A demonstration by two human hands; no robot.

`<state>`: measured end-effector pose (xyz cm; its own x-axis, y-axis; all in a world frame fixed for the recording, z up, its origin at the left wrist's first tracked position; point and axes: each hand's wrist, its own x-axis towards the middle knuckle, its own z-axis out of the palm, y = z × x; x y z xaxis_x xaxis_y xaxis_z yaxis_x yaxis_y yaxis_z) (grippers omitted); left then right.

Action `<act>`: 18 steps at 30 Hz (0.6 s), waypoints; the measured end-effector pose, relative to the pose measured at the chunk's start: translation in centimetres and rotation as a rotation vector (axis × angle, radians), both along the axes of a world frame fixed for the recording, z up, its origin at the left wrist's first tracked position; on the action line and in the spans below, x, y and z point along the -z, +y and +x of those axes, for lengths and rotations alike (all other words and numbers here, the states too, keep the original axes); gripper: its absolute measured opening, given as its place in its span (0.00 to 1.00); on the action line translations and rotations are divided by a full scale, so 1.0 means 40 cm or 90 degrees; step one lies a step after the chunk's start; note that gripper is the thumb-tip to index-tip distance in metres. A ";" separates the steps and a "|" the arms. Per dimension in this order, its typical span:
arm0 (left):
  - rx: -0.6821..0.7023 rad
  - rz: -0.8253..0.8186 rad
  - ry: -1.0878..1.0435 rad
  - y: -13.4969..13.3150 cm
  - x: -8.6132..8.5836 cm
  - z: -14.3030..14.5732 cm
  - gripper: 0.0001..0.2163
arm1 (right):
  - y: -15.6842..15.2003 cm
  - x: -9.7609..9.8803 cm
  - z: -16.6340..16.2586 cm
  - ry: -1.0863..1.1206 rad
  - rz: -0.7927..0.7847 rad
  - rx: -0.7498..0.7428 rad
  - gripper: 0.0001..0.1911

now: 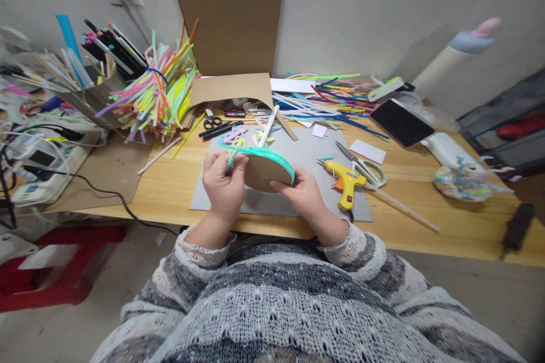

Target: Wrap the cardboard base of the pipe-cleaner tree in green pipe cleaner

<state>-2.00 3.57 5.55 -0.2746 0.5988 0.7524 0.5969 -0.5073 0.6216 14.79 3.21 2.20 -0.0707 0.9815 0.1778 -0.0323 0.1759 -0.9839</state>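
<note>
A round cardboard disc with a teal pipe cleaner running along its rim is held between both hands above a grey mat. My left hand pinches the loose teal end against the disc's left edge. My right hand grips the disc's right edge, fingers closed on it. Behind the disc, a white pen-like stick and pastel cut shapes lie on the mat.
A yellow glue gun and scissors lie right of the hands. Bundled pipe cleaners, black scissors, cardboard sheets, a phone and a braided colourful ring sit around the wooden desk.
</note>
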 end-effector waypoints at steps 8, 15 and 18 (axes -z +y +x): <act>0.167 -0.079 -0.300 -0.001 0.004 0.001 0.12 | 0.001 -0.005 0.004 -0.012 -0.003 0.007 0.16; 0.347 -0.164 -0.558 -0.042 -0.066 0.014 0.14 | 0.000 -0.009 0.000 0.011 -0.012 0.008 0.17; 0.358 -0.229 -0.506 -0.042 -0.051 0.008 0.14 | 0.001 -0.009 0.001 0.012 -0.010 0.005 0.17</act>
<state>-1.67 1.89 7.59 -0.2250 0.9475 0.2272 -0.3165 -0.2916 0.9026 14.82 3.24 2.55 -0.0592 0.9849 0.1630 -0.0503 0.1601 -0.9858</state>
